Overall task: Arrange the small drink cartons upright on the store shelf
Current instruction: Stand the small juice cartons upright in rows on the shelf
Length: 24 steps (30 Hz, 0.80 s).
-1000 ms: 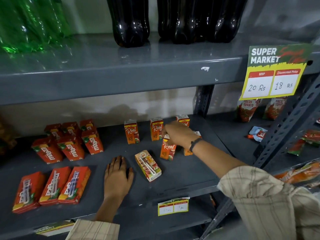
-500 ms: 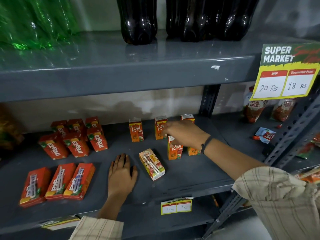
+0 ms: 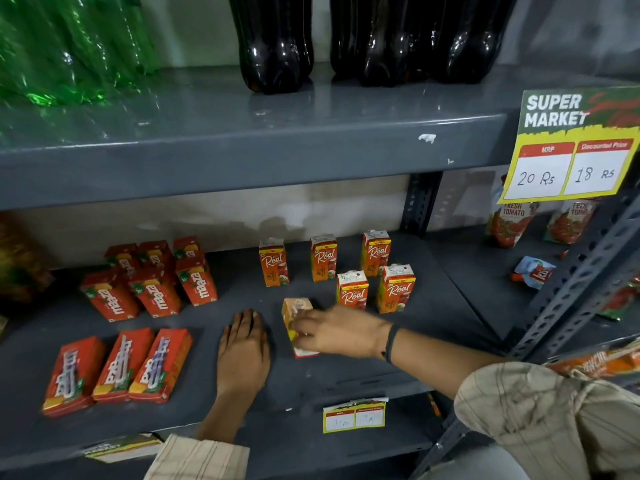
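Note:
Several small orange "Real" cartons stand upright on the grey shelf (image 3: pixel 433 327): three in a back row (image 3: pixel 322 259) and two in front (image 3: pixel 396 288). One more Real carton (image 3: pixel 294 313) lies flat on the shelf. My right hand (image 3: pixel 337 330) rests on this lying carton with its fingers wrapped over it. My left hand (image 3: pixel 244 351) lies flat on the shelf just left of that carton, palm down, holding nothing.
Red "Maaza" cartons (image 3: pixel 152 278) stand at the left, and three more (image 3: pixel 117 368) lie flat near the front edge. Dark bottles (image 3: pixel 277 39) and green bottles (image 3: pixel 69 46) fill the upper shelf. A price sign (image 3: pixel 571 147) hangs at right, with tomato pouches (image 3: pixel 512 223) behind it.
My right hand left the upright Real carton in the front row and came down and left onto the lying carton. My left hand stayed flat on the shelf.

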### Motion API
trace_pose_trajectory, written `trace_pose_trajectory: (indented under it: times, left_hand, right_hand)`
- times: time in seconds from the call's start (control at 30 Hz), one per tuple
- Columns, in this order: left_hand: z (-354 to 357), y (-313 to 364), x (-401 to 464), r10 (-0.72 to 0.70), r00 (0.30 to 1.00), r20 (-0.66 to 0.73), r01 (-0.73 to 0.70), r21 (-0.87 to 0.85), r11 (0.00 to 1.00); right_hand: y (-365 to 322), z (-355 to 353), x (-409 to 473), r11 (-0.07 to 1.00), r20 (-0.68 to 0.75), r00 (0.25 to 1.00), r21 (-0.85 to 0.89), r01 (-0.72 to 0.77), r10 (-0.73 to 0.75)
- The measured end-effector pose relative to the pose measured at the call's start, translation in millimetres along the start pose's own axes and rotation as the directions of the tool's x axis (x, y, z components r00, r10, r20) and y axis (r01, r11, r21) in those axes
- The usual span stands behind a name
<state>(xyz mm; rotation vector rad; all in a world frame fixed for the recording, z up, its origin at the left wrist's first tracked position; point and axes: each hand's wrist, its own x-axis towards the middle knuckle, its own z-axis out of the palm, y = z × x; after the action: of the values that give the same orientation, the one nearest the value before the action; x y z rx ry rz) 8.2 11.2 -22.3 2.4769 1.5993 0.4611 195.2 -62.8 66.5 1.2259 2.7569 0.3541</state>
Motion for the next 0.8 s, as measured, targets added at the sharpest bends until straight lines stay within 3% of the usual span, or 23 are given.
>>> trace_pose_trajectory:
  times: [0.1,0.17,0.23,0.4,0.5,0.67,0.8]
  left_hand:
    - [-0.1,0.5,1.4,0.004,1.000,0.002,-0.004,0.005,1.000]
    - [-0.5,1.0,1.1,0.009,1.000,-0.001,-0.009,0.015,1.000]
    - [-1.2,1.4,0.4,0.005,1.000,-0.008,-0.005,0.018,1.000]
    - [-2.2,2.9,0.4,0.002,1.000,-0.011,-0.002,0.028,1.000]
    - [-1.9,2.9,0.3,-0.003,1.000,-0.004,0.003,0.028,1.000]
    - [-1.3,3.0,0.7,-0.011,1.000,0.002,0.011,0.010,1.000]
    - [-1.1,2.4,0.8,-0.009,1.000,-0.007,0.009,0.008,1.000]
  right_hand:
    - [4.0,-18.1,11.8,0.929,-0.075,0.938,0.181,-0.322,0.339]
    - [10.1,-28.4,19.5,0.730,-0.045,0.787,0.411,-0.547,0.615]
    - [13.5,-30.2,24.7,0.573,0.019,0.678,0.518,-0.636,0.735]
    - [12.4,-30.8,25.8,0.452,0.120,0.595,0.538,-0.712,0.795]
    - [12.7,-45.1,24.8,0.497,0.116,0.591,0.429,-0.754,0.798]
    - [2.0,-62.6,40.5,0.620,-0.053,0.626,0.226,-0.752,0.778]
    - [3.7,-58.0,54.3,0.595,0.084,0.621,0.211,-0.776,0.779]
